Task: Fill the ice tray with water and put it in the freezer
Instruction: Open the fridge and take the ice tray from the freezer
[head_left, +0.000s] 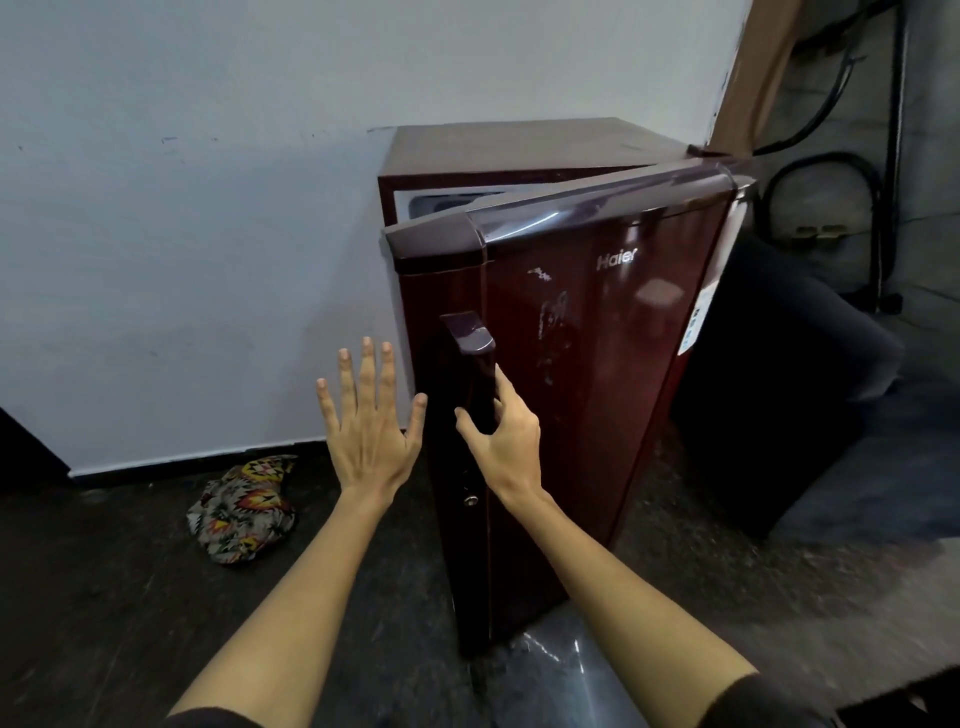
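Our right hand (501, 436) curls loosely at the upright door handle (475, 374) of the refrigerator door (597, 364), fingers touching it. Our left hand (369, 415) hovers spread just left of the handle, holding nothing. We see no ice tray.

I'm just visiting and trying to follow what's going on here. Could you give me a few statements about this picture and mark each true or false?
1. The fridge door stands partly open. True.
2. The right hand is at the door handle. True.
3. The left hand grips an ice tray. False: its fingers are spread and it holds nothing.
4. A patterned cloth lies on top of the fridge. False: it lies on the floor by the wall.
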